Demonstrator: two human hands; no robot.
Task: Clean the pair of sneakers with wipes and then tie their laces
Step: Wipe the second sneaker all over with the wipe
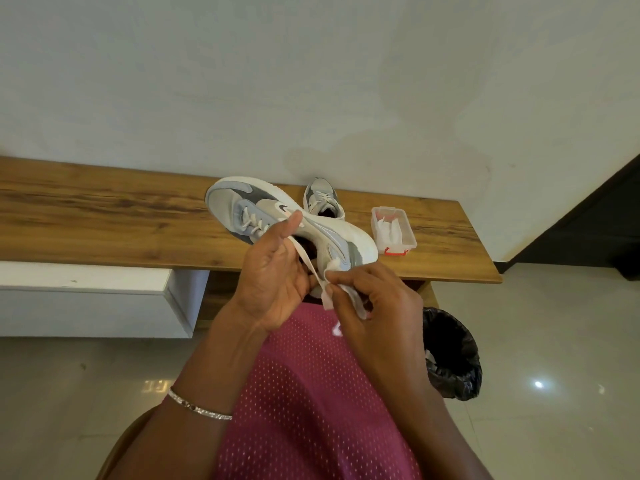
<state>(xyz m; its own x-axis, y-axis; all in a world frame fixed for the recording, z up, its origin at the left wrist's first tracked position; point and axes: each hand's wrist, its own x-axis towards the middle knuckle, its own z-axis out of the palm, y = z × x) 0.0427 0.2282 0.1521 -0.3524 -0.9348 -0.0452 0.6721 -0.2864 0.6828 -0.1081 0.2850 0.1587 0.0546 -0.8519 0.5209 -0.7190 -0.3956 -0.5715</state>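
Wooden bench [104,216] edge: left hand [273,278] grips sneaker [242,202]; right hand [377,310] fingers [349,276] pinch wipe [355,299] around lace [306,258].

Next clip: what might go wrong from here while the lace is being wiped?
The left hand alone holds the raised sneaker above the bench; a tug on the lace may twist it out of that grip. The right hand pinches the wipe round the lace near its end; a hard pull may drag the lace through the eyelets. The sneaker's heel hangs near the wipes box and may knock it.
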